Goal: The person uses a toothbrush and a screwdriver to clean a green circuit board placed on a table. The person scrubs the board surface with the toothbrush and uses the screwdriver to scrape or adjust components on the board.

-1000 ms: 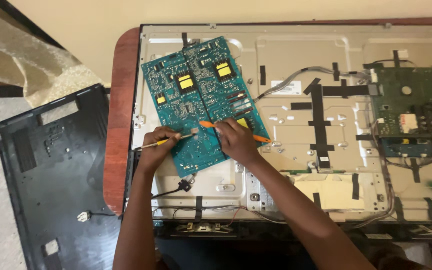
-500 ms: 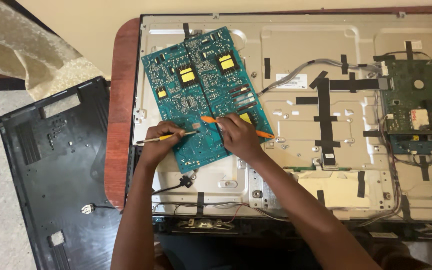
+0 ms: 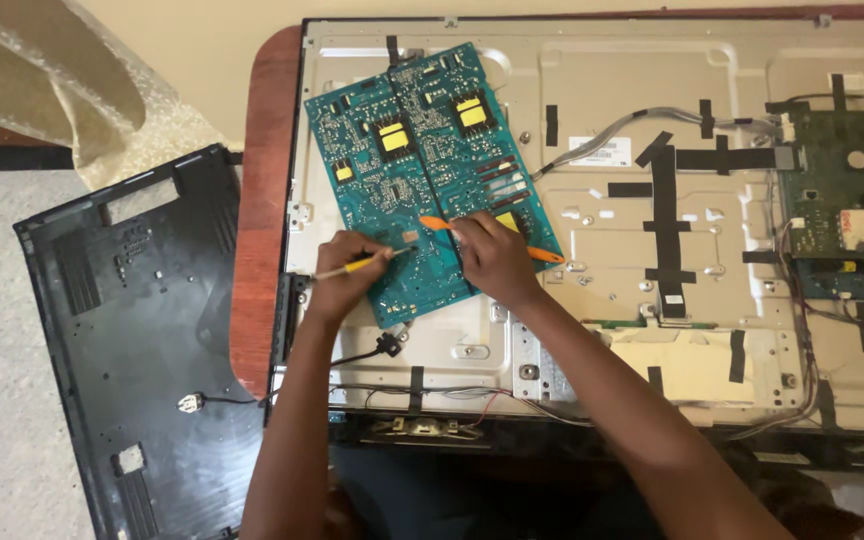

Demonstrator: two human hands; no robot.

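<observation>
Both hands stay put: left hand [image 3: 344,285] pinches the yellow stick [image 3: 357,266], right hand [image 3: 494,258] grips the orange tool [image 3: 436,224] on the blue-green board [image 3: 422,160].

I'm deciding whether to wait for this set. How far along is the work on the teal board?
Done: the black back cover is off and lies beside the open metal chassis. In hand: the left hand holds a thin yellow tool to the teal circuit board, and the right hand holds an orange tool there. Left: the board lies loose and askew, the cover unfitted.
</observation>
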